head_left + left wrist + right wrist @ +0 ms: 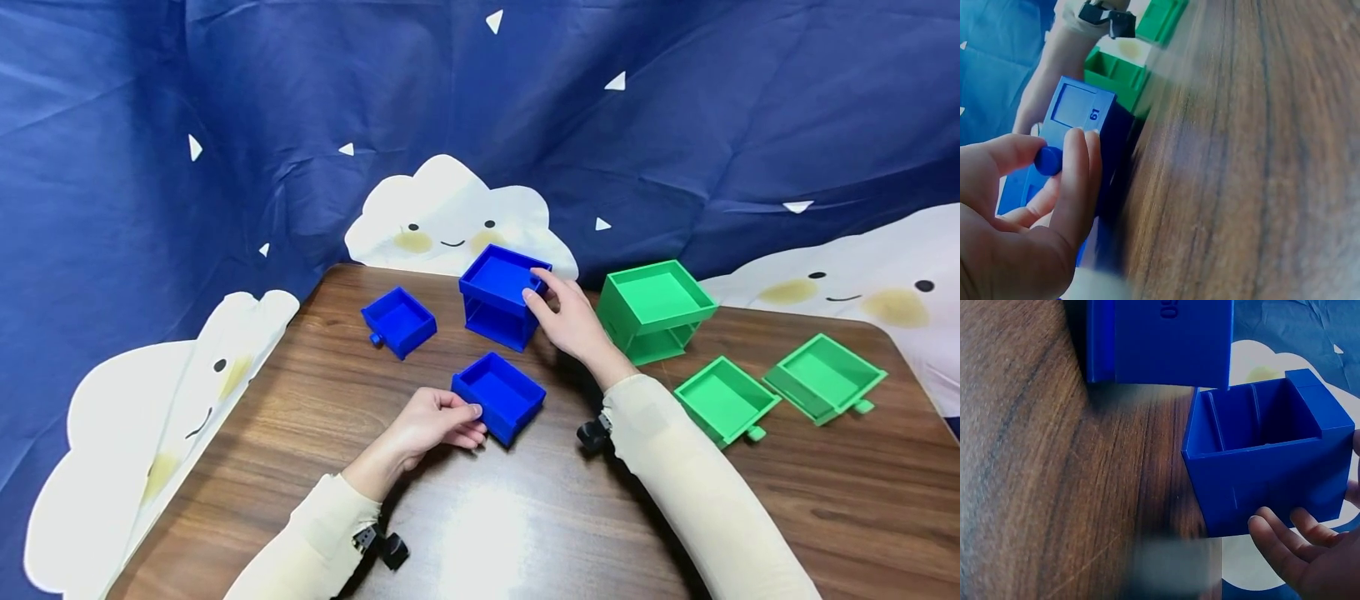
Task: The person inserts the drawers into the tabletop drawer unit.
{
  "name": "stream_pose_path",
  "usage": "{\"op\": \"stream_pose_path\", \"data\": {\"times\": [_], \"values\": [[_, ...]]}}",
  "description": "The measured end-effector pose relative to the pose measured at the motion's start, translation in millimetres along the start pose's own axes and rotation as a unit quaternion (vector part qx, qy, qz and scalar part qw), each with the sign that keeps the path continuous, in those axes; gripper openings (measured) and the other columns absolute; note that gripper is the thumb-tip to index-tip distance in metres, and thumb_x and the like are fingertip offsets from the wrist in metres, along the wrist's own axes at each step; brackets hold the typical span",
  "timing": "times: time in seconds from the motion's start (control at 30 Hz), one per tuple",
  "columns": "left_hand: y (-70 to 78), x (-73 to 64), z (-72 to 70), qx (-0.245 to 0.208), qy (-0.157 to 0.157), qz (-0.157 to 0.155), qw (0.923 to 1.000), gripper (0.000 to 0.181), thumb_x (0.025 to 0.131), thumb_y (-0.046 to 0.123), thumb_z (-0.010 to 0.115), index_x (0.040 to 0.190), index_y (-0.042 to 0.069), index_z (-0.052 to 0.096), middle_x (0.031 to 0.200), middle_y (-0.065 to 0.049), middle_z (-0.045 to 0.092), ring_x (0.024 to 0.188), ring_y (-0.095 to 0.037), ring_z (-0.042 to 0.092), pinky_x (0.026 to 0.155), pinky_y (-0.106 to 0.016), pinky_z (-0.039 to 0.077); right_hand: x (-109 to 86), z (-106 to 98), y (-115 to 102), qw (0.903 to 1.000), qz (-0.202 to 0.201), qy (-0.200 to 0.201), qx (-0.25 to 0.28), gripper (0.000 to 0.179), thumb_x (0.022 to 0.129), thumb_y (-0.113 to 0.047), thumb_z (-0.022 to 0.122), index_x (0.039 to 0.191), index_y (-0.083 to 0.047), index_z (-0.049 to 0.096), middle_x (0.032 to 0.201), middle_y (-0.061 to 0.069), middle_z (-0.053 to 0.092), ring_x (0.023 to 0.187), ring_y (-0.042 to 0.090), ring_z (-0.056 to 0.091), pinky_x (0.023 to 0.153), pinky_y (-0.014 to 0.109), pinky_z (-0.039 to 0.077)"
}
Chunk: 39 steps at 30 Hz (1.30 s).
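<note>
My left hand [438,421] pinches the round knob [1049,160] of a blue drawer [498,396] between thumb and fingers. The drawer's front has a recessed panel and engraved digits. Behind it stands a blue cabinet [495,325] with an open front, a bare interior and a shallow tray top. At the cabinet's right side is my right hand [572,321], thumb and index finger over the top rim. In the right wrist view, other fingers [1279,537] of that hand lie against the cabinet's side wall. A smaller-looking blue drawer [399,321] sits to the left, knob toward me.
Right of the blue cabinet stands a green cabinet [656,304], open at the front. Two green drawers [726,400] lie at the right, partly beside my right sleeve [690,467]. A dark blue cloth [480,100] with clouds hangs behind the wooden table [300,400].
</note>
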<state>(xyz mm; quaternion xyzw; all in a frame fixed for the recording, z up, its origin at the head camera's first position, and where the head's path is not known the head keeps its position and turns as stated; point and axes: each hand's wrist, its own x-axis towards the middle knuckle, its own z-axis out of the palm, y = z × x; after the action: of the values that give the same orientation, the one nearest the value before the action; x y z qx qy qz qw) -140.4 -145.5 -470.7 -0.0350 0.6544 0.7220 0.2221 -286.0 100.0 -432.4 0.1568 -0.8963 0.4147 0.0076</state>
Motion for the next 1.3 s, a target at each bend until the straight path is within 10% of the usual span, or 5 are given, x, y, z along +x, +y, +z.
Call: {"op": "stream_pose_path", "data": {"times": [1.3], "values": [[15.0,26.5,-20.5,-0.062,0.086,0.047,0.9932,0.013,0.105,-0.002,0.063,0.104,-0.015,0.066,0.086,-0.014,0.079,0.08,-0.017,0.079,0.081,-0.031,0.067,1.5,-0.6,-2.3,1.0,0.0,-0.005,0.0,0.061,0.111,-0.045,0.055,0.165,-0.017,0.046,0.142,0.025,0.056,0.13,0.04,0.06,0.11,0.055,0.05]]}}
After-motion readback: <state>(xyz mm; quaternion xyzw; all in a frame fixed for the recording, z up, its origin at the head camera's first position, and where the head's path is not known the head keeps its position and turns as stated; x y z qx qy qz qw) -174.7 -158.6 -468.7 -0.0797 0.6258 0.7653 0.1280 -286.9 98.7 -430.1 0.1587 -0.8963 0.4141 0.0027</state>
